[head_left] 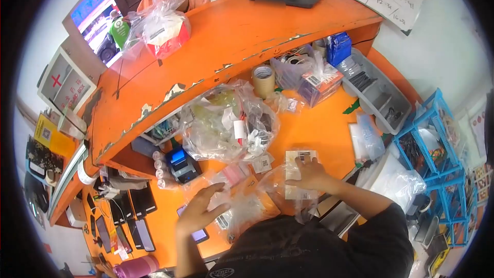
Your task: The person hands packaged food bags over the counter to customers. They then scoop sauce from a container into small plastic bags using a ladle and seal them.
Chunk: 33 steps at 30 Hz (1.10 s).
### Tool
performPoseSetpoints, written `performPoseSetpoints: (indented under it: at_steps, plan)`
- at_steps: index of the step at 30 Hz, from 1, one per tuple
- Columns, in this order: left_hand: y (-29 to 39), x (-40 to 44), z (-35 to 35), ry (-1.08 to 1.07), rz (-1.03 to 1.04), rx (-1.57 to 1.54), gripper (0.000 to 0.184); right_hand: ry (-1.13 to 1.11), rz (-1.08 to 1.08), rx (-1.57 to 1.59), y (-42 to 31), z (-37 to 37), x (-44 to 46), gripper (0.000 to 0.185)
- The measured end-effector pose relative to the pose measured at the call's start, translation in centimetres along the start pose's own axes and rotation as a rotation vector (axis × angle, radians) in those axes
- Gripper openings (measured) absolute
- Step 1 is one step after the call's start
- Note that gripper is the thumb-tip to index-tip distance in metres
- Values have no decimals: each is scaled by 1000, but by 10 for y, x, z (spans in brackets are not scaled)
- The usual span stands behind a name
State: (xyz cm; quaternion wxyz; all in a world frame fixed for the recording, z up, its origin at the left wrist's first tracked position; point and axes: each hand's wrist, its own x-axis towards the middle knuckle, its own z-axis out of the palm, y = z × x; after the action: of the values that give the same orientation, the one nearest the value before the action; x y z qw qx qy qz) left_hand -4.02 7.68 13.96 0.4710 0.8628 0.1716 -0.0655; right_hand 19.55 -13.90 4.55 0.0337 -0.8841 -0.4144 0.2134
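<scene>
My left hand (201, 210) is at the left side of a clear plastic bag (242, 211), thumb and fingers apart. Orange and pink items lie in or under that bag; the plastic blurs them. My right hand (310, 175) rests on a flat cream package (298, 193) with a printed label along its far edge. Its fingers are spread over the package's top. Clear plastic lies around the package's left and near sides. A small white slip with a square code (263, 163) sits just beyond the bag.
A large clear bag of waste (229, 123) stands ahead, near tape rolls (264, 81) and a card terminal (182, 164). Phones (140, 234) lie left; blue racks (435, 139) and a grey tray (378, 95) stand right. Behind the raised counter (231, 31), a person stands near a bagged parcel (165, 36).
</scene>
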Motion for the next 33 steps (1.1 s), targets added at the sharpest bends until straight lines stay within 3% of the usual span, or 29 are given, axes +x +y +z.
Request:
performPoseSetpoints:
  at_steps: [1,3,4,6,9,13,17,19,22,23,27,29,31,33]
  plan:
    - [-22,3,19,-7,12,5,66,8,12,2,2,12,3,54]
    - [-57,8,53,219,-193,724,72,162,-62,163,8,29,14,40]
    - [-68,11,60,186,-231,594,76,178,-52,159,13,26,19,40]
    - [-65,15,70,169,-203,557,74,23,-136,195,23,15,30,23]
    - [-60,17,65,162,-138,531,72,-76,-249,191,42,-2,43,23]
    - [-69,13,55,170,-96,461,71,-33,-403,-91,62,-56,53,21]
    - [-71,12,57,158,-104,416,71,45,-310,-148,105,-83,80,17]
    - [-68,13,60,152,-103,439,71,196,-376,-626,123,-87,100,13]
    - [-68,15,63,114,-135,462,74,287,-483,-832,159,-79,130,14]
    - [-65,14,63,142,-151,470,76,216,-439,-981,165,-76,131,19]
    - [-64,10,59,219,-215,549,95,55,-256,-980,191,-51,150,23]
    - [-66,7,62,254,-260,621,101,50,82,-1059,186,-41,151,31]
    - [-80,9,68,145,-314,636,110,41,127,-1047,178,-42,143,36]
    - [-90,10,81,138,-381,670,107,43,185,-1035,166,-47,133,41]
